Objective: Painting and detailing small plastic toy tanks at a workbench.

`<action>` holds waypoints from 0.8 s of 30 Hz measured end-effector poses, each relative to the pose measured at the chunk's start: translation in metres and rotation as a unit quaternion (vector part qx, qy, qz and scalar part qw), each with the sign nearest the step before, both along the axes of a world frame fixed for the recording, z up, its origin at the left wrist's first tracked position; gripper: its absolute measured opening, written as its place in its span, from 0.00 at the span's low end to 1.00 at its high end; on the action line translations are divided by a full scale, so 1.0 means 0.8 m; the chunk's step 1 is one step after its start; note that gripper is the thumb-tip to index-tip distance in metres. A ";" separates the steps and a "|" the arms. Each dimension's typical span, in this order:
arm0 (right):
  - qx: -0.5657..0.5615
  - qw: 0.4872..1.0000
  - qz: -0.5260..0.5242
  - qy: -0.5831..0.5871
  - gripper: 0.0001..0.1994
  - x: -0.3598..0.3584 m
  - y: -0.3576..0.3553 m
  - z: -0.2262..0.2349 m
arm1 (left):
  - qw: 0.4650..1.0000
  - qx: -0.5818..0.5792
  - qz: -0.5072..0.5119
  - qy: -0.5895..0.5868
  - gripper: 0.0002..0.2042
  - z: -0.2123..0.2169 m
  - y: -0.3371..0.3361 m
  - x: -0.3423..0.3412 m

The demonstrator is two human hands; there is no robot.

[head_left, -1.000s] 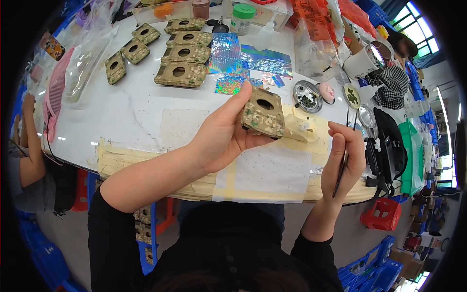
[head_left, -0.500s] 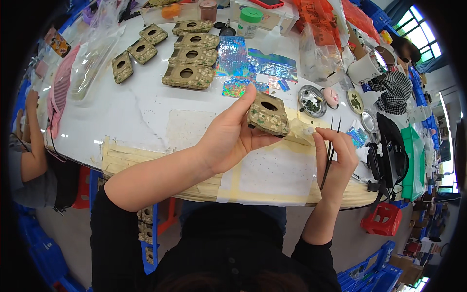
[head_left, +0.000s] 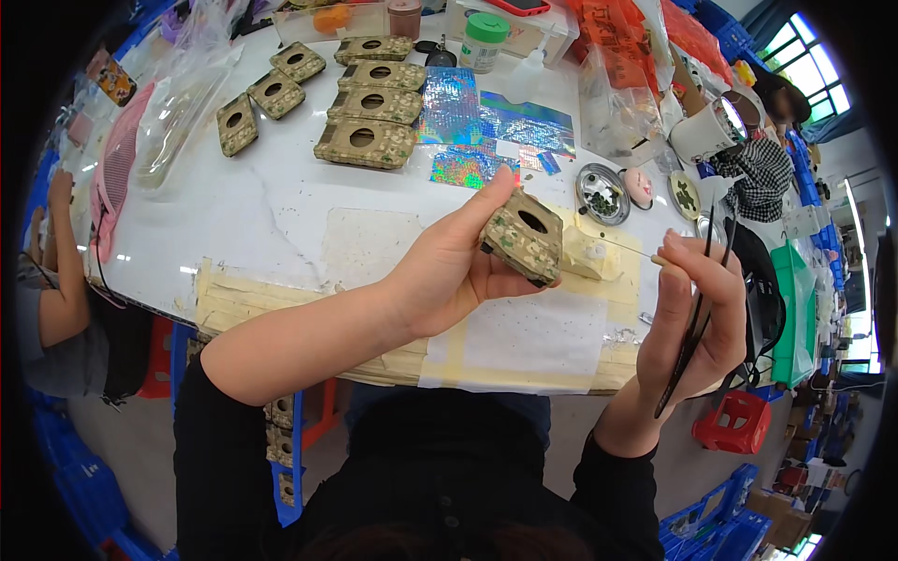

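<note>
My left hand [head_left: 451,271] grips a small camouflage-patterned block with an oval hole [head_left: 524,236], tilted above the white table [head_left: 262,215]. My right hand [head_left: 690,313] is to its right, fingers closed on a thin pale needle-like stick [head_left: 622,249] whose tip points left toward the block. Black tweezers [head_left: 690,337] also lie along that palm, pointing down. A small cream-coloured lump [head_left: 591,257] sits on the table just right of the block.
Several more camouflage blocks [head_left: 367,140] lie in rows at the table's far side, beside holographic foil sheets [head_left: 486,126]. A round metal dish [head_left: 602,194], a green-capped jar [head_left: 485,41], bags and tape rolls crowd the right. Another person's arm [head_left: 58,280] is at left.
My left hand has tilted and shifted the block slightly right. My right hand rose from the table edge and now holds the thin stick out toward the block.
</note>
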State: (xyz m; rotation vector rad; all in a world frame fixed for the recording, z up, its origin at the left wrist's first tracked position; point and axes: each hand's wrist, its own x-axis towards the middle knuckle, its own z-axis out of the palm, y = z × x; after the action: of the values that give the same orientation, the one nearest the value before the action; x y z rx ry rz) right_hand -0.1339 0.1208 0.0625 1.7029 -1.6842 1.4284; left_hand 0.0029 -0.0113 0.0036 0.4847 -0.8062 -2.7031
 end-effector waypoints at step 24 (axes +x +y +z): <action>0.081 0.952 0.174 -0.240 0.03 0.019 -0.040 -0.027 | 0.999 -0.015 -0.048 -0.002 0.26 0.004 0.007 0.003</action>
State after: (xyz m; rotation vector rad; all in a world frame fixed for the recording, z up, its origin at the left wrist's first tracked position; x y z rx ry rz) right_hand -0.1188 0.0892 0.0409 1.9255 -1.8451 2.0547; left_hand 0.0053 -0.0059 0.0071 0.4543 -0.8924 -2.7738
